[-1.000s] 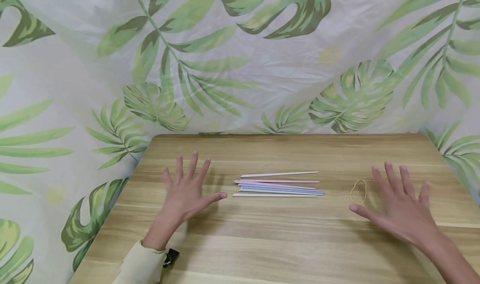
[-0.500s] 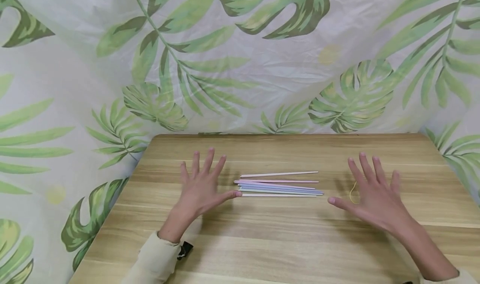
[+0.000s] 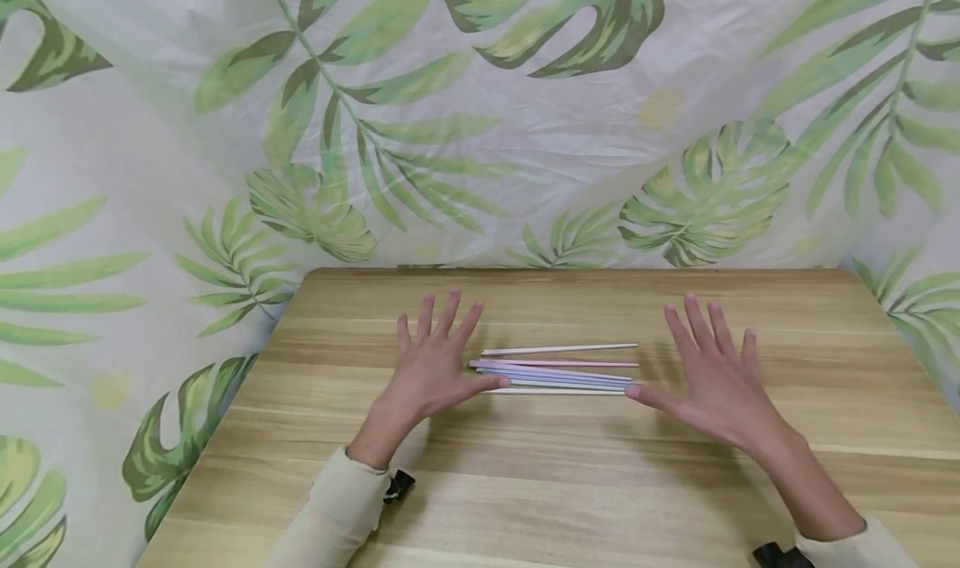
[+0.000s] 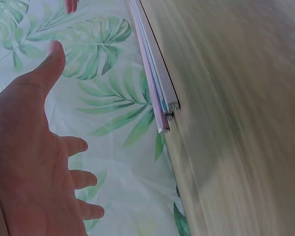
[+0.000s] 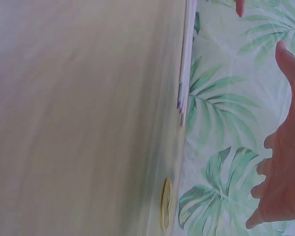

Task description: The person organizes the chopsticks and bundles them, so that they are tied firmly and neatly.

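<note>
Several slim pastel chopsticks (image 3: 555,374) in pink, blue, pale green and off-white lie side by side on the wooden table (image 3: 570,485). My left hand (image 3: 431,375) is held over their left end, fingers spread, its thumb overlapping them in the head view. Over the right end, my right hand (image 3: 722,389) is spread the same way, thumb tip at the chopstick ends in that view. Neither hand holds anything. A yellow rubber band (image 5: 165,204) lies on the table past the right ends of the chopsticks; my right hand hides it in the head view.
A leaf-printed cloth (image 3: 450,135) hangs behind the table and along its sides. Pale sleeves (image 3: 337,501) cover my forearms, and a black clip-like piece (image 3: 399,486) sits at the left cuff.
Both spread hands have moved inward toward each other, from beside the chopsticks to over their ends. The rubber band has become covered by the right hand in the head view.
</note>
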{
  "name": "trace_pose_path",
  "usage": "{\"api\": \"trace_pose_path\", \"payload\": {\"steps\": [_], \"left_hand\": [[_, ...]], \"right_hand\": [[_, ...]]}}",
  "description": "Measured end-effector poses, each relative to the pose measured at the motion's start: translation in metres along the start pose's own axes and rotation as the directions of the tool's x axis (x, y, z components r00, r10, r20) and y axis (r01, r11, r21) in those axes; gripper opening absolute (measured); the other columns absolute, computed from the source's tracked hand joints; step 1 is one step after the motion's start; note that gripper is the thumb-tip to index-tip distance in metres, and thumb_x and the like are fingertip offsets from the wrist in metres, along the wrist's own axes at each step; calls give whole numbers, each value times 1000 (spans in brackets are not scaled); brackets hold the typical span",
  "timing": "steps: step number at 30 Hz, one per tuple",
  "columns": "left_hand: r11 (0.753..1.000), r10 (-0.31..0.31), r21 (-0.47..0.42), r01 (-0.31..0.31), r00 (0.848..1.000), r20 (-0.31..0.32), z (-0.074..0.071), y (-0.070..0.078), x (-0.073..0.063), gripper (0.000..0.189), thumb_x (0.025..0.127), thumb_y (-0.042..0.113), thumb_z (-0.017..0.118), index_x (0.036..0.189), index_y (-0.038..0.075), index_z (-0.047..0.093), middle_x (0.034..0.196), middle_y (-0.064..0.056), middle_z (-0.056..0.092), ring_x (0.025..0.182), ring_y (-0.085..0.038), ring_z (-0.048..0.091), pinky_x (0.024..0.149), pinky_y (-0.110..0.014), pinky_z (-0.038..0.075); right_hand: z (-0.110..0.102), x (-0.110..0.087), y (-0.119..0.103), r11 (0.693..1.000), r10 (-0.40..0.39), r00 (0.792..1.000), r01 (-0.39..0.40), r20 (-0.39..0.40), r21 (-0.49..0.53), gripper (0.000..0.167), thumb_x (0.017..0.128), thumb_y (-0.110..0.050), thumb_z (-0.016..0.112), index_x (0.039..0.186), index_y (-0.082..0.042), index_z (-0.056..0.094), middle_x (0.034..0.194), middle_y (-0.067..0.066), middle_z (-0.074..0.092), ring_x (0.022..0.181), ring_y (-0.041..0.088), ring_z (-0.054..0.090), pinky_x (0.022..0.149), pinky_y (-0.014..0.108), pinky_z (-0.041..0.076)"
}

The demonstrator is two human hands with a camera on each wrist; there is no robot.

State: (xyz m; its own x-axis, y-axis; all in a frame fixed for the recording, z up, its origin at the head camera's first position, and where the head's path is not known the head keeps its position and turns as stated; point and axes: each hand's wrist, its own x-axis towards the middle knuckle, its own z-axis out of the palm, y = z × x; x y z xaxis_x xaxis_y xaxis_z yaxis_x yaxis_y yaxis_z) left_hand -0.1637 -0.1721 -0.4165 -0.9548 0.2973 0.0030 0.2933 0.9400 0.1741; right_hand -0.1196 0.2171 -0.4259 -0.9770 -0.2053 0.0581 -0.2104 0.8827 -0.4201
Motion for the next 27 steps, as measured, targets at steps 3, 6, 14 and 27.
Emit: {"api": "trace_pose_path", "payload": {"steps": [3, 6, 14, 27], "left_hand": [[999, 21, -26, -20, 1000, 8, 2, 4, 6, 118, 81, 88, 67, 173, 29, 23, 183, -8, 5, 167, -45, -6, 125, -79, 3], [997, 56, -51, -55, 998, 14, 4, 6, 11, 117, 81, 85, 70, 173, 27, 24, 183, -9, 6, 168, -44, -2, 125, -79, 6], [975, 192, -121, -185, 980, 47, 7, 12, 24, 117, 83, 77, 76, 173, 25, 23, 183, -10, 7, 168, -44, 6, 128, -75, 12], [907, 326, -296, -300, 944, 43, 11, 19, 41, 121, 81, 61, 88, 173, 17, 22, 180, -11, 22, 165, -34, 26, 130, -55, 30]], "right_hand": [[1, 5, -5, 1000, -4, 1000, 4, 7, 3, 127, 87, -80, 68, 174, -12, 6, 181, 15, -10, 166, 46, -14, 119, 84, -9], [3, 11, -9, 1000, -12, 1000, 12, 25, 9, 130, 85, -82, 69, 174, -12, 5, 181, 15, -11, 166, 45, -13, 119, 85, -4], [9, 24, -20, 998, -27, 997, 23, 74, 63, 133, 83, -82, 73, 174, -12, 4, 181, 15, -10, 167, 44, -13, 122, 82, -2], [17, 48, -27, 964, -159, 976, 121, 147, 238, 129, 85, -64, 84, 172, -3, 11, 180, 23, 4, 166, 49, 5, 125, 73, 22]]}}
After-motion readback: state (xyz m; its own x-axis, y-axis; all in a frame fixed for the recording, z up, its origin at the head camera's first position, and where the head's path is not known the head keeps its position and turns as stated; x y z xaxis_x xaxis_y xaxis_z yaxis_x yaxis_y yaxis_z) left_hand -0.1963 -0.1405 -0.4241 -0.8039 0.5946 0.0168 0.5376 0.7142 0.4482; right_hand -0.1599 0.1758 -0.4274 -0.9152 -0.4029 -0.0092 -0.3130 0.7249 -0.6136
